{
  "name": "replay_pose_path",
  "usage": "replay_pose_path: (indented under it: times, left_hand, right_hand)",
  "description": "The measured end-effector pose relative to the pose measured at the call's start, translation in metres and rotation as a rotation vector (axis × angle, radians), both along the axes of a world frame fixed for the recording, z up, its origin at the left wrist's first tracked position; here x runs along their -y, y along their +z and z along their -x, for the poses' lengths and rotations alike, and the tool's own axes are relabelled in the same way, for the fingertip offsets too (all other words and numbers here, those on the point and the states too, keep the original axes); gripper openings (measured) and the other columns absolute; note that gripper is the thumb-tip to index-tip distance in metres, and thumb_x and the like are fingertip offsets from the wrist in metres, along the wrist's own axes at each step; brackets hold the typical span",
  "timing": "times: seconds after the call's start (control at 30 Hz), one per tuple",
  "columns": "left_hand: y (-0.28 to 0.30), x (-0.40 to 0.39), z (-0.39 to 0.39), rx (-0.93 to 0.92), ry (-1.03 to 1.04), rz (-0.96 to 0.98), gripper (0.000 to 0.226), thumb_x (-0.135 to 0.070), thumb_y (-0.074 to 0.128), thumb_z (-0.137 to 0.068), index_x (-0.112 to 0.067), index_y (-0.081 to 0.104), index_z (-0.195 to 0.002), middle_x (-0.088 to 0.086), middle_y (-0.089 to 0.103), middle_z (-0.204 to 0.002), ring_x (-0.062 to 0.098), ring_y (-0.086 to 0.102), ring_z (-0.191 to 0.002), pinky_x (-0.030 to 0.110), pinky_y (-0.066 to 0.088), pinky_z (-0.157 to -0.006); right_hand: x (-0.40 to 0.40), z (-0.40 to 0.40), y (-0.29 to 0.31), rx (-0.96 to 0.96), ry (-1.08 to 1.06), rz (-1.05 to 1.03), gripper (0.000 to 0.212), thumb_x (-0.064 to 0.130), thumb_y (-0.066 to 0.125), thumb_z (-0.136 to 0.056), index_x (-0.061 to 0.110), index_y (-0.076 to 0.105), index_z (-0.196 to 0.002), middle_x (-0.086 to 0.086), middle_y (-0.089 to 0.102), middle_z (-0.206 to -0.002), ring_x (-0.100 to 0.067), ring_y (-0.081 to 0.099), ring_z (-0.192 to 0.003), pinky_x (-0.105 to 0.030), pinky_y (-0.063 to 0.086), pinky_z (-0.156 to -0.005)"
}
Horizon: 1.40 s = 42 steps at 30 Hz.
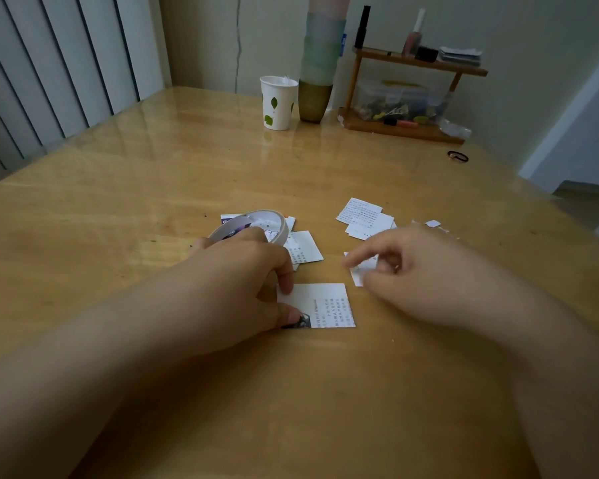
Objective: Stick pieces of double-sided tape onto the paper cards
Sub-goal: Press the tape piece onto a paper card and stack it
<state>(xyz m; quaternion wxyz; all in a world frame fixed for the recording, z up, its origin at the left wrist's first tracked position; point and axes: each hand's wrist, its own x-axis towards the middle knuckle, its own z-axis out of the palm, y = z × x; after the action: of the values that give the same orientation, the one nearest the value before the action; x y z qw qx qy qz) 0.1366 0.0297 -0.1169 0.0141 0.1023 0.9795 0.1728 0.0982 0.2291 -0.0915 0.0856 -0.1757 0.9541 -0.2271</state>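
Left hand (242,281) pinned the left edge of a square white printed paper card (322,305) flat on the glossy wooden table (153,174), thumb and forefinger curled onto it, with the white roll of double-sided tape (253,224) apparently looped over or held by the same hand, hard to tell which. Right hand (405,271) hovered just right of the card, fingers curled, pinching a small white tape piece (358,276). To do it well, probably keep the card pinned, lower the piece onto the blank area and press flat; other cards (363,216) lay beyond.
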Motion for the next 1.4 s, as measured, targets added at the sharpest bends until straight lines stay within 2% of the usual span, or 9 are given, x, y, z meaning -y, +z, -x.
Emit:
replay_pose_path:
  times: [0.13,0.3,0.4,0.63,0.9,1.0,1.17,1.27,1.4]
  left_hand:
    - [-0.002,-0.001,0.001,-0.053,0.017,0.058,0.031,-0.063,0.052,-0.074,-0.042,0.042,-0.094,-0.022,0.031,-0.089,0.004,0.039,-0.113,0.025,0.024,-0.093]
    - [0.001,-0.004,0.0,-0.007,0.055,0.116,0.052,-0.071,0.054,-0.068,-0.042,0.041,-0.109,-0.017,0.028,-0.093,0.005,0.031,-0.094,0.027,0.02,-0.102]
    - [0.0,-0.004,0.001,0.008,0.057,0.105,0.05,-0.069,0.057,-0.069,-0.042,0.039,-0.108,-0.017,0.028,-0.097,0.005,0.029,-0.093,0.027,0.02,-0.102]
    - [-0.001,-0.002,0.001,0.043,0.041,0.037,0.041,-0.068,0.06,-0.066,-0.04,0.041,-0.089,-0.022,0.034,-0.093,0.005,0.038,-0.096,0.024,0.025,-0.084]
    - [0.002,-0.003,0.0,0.048,0.053,-0.033,0.041,-0.058,0.07,-0.064,-0.035,0.039,-0.077,-0.019,0.039,-0.091,0.002,0.039,-0.082,0.02,0.028,-0.062]
    - [0.003,-0.003,-0.001,0.051,0.059,-0.051,0.043,-0.056,0.073,-0.063,-0.034,0.038,-0.076,-0.017,0.039,-0.089,0.004,0.038,-0.079,0.019,0.027,-0.058]
    - [0.005,-0.005,-0.004,0.065,0.053,-0.092,0.04,-0.049,0.074,-0.067,-0.032,0.038,-0.074,-0.014,0.044,-0.081,0.002,0.041,-0.07,0.02,0.027,-0.054]
    - [0.007,-0.006,-0.007,0.067,0.029,-0.148,0.035,-0.042,0.074,-0.07,-0.031,0.041,-0.077,-0.013,0.046,-0.077,0.001,0.044,-0.068,0.017,0.03,-0.053]
    - [0.006,-0.006,-0.008,-0.007,0.004,-0.261,0.026,-0.028,0.075,-0.072,-0.032,0.049,-0.078,-0.016,0.047,-0.071,-0.02,0.041,-0.069,0.005,0.035,-0.059]
  right_hand:
    - [-0.023,0.019,0.001,-0.176,-0.28,0.069,0.005,0.032,0.066,-0.084,0.031,0.065,-0.089,0.011,0.056,-0.07,-0.001,0.054,-0.068,-0.016,0.037,-0.052]
    - [-0.027,0.025,-0.008,-0.097,-0.188,-0.087,0.035,0.049,0.074,-0.073,0.037,0.058,-0.102,0.018,0.05,-0.098,0.005,0.045,-0.08,-0.018,0.034,-0.063]
    - [-0.023,0.025,-0.011,-0.023,-0.071,-0.11,0.034,0.05,0.071,-0.075,0.045,0.053,-0.103,0.022,0.042,-0.1,0.009,0.041,-0.084,-0.015,0.032,-0.067]
    - [-0.026,0.031,-0.011,0.05,0.011,-0.062,0.026,0.045,0.071,-0.077,0.046,0.051,-0.094,0.023,0.042,-0.105,0.006,0.042,-0.092,-0.024,0.034,-0.081]
    - [-0.022,0.027,-0.01,-0.095,0.032,0.108,0.02,0.023,0.07,-0.082,0.036,0.055,-0.082,0.016,0.056,-0.096,0.002,0.046,-0.087,-0.019,0.034,-0.065]
    - [-0.02,0.024,-0.006,-0.143,-0.006,0.183,0.019,0.023,0.07,-0.083,0.039,0.061,-0.084,0.019,0.06,-0.089,0.009,0.052,-0.087,-0.006,0.034,-0.063]
    - [-0.015,0.02,-0.003,-0.28,-0.076,0.251,0.013,0.027,0.068,-0.086,0.032,0.062,-0.075,0.021,0.063,-0.087,0.006,0.056,-0.082,-0.002,0.035,-0.058]
    - [-0.012,0.014,0.004,-0.334,-0.102,0.35,0.008,0.03,0.064,-0.088,0.033,0.061,-0.082,0.019,0.063,-0.089,0.004,0.055,-0.077,-0.013,0.039,-0.058]
    - [-0.006,0.005,0.014,-0.219,-0.118,0.606,0.014,0.039,0.071,-0.071,0.03,0.066,-0.08,0.013,0.072,-0.076,-0.001,0.066,-0.067,-0.018,0.05,-0.055]
